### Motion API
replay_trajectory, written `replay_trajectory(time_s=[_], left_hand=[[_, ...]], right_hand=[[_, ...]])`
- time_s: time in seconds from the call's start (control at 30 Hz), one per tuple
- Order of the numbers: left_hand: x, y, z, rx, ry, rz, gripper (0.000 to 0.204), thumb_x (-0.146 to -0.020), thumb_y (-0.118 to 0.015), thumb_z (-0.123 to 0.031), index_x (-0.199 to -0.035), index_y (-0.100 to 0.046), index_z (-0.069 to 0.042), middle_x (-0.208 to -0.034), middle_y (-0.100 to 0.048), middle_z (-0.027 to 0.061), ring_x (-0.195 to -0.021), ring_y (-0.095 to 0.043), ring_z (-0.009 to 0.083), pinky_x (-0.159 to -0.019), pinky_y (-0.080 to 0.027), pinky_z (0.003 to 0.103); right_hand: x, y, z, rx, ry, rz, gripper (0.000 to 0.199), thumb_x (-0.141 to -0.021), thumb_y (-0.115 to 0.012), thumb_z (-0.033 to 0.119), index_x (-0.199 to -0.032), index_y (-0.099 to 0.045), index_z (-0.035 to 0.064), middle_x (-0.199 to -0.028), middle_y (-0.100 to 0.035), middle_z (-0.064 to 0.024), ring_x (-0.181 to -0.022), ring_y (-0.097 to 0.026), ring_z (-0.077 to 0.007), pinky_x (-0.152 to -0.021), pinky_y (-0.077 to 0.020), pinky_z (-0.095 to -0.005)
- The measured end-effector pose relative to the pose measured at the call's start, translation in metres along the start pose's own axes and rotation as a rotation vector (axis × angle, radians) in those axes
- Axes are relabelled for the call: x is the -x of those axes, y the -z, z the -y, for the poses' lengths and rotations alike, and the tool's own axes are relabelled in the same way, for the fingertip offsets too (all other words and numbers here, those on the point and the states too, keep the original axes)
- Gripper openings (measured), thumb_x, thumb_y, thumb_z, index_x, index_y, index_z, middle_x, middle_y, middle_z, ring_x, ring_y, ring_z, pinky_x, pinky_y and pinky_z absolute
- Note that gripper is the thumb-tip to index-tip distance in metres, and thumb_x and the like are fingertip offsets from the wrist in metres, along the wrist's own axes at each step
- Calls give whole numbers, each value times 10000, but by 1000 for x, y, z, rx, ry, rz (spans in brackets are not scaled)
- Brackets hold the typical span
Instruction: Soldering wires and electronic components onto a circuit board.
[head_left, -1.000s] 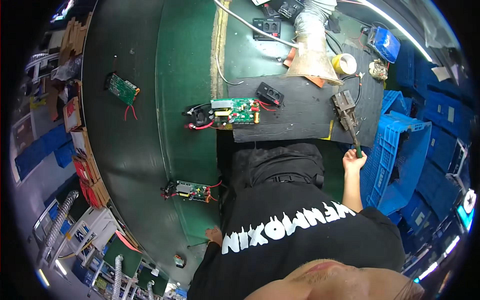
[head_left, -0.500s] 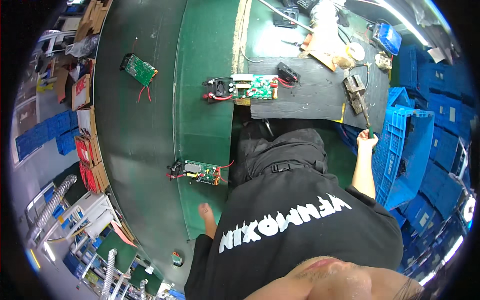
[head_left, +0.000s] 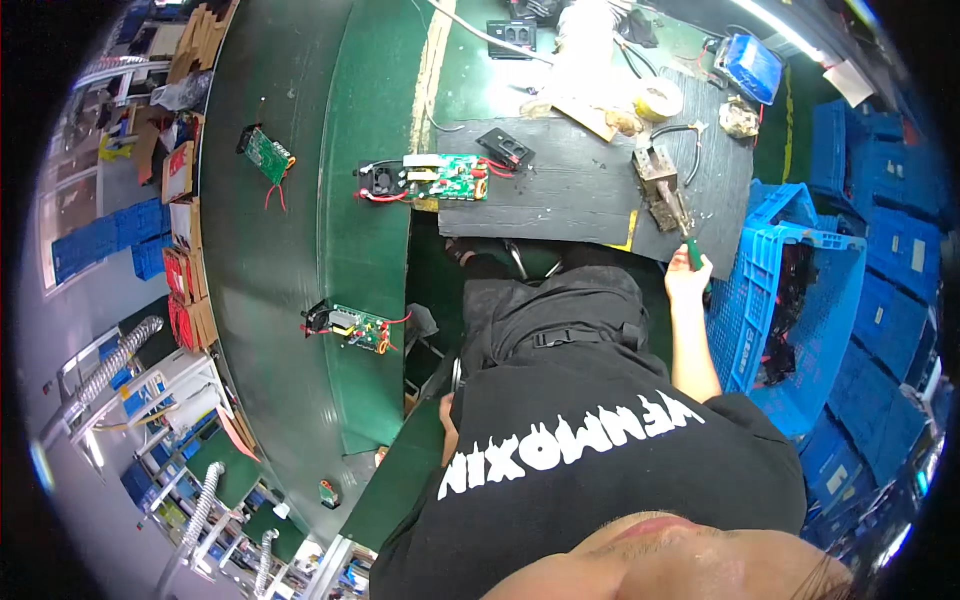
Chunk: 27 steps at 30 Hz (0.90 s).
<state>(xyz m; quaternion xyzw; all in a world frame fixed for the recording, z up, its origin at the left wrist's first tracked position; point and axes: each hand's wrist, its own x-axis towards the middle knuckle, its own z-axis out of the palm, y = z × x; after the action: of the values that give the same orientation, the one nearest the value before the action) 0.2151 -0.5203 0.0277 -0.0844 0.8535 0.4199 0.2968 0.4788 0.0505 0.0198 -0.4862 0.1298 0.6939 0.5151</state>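
My right hand (head_left: 688,276) is closed round the green handle of a soldering iron (head_left: 694,252). The iron's metal end rests at a grimy metal block stand (head_left: 656,172) on the dark work board (head_left: 570,200). Close to my torso, my left hand (head_left: 448,425) is partly covered by the sleeve and body, so its fingers cannot be made out. A green circuit board with a black fan (head_left: 445,178) lies at the board's left edge, its red wires reaching a black socket panel (head_left: 505,148). Another circuit board (head_left: 360,330) is on the green bench, nearer to me.
Farther left lies a third circuit board (head_left: 268,158). Beyond the iron stand are pliers (head_left: 695,150), a roll of tape (head_left: 660,98) and a blue container (head_left: 750,68). A large blue crate (head_left: 765,300) stands right of my forearm, beside stacked blue bins (head_left: 890,250).
My left hand has drawn in from the bench edge to beside my torso. The whole view has shifted, placing the bench things farther left. My right hand still grips the iron.
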Motion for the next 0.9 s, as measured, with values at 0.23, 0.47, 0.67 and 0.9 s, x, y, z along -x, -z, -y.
replay_trajectory(time_s=[0.23, 0.47, 0.67, 0.9], left_hand=[[1, -7, -69, -277, -47, -29, 301, -823, -563, -130, -1075, -554, 36, -838, -650, 124, -708, -627, 217, -668, -501, 311], [-43, 12, -33, -274, -123, -136, 288, -810, -559, -149, -1044, -588, 16, -839, -658, 154, -766, -647, 243, -706, -503, 326], [-96, 97, 18, 89, 30, 119, 238, -843, -530, -166, -975, -625, 8, -743, -653, 137, -608, -637, 204, -586, -504, 321], [-84, 84, -30, -253, 91, -60, 274, -808, -537, -253, -822, -661, -8, -794, -648, 189, -727, -645, 315, -684, -503, 382]], right_hand=[[4, -23, -39, -205, -81, 141, 348, -847, -505, 220, -1017, -565, -77, -972, -626, -212, -864, -631, -274, -738, -551, -299], [-11, -25, -40, -344, 1, 354, 547, -946, -351, 385, -1186, -461, -94, -1170, -553, -233, -1019, -580, -351, -807, -548, -360], [-20, -39, -88, -165, -138, 649, 584, -916, -401, 438, -1205, -481, -62, -1159, -577, -197, -993, -597, -295, -829, -520, -371], [-34, -37, -36, 508, -131, 163, 452, -867, -518, 462, -1115, -602, 94, -877, -655, -15, -683, -563, -80, -553, -482, -237]])
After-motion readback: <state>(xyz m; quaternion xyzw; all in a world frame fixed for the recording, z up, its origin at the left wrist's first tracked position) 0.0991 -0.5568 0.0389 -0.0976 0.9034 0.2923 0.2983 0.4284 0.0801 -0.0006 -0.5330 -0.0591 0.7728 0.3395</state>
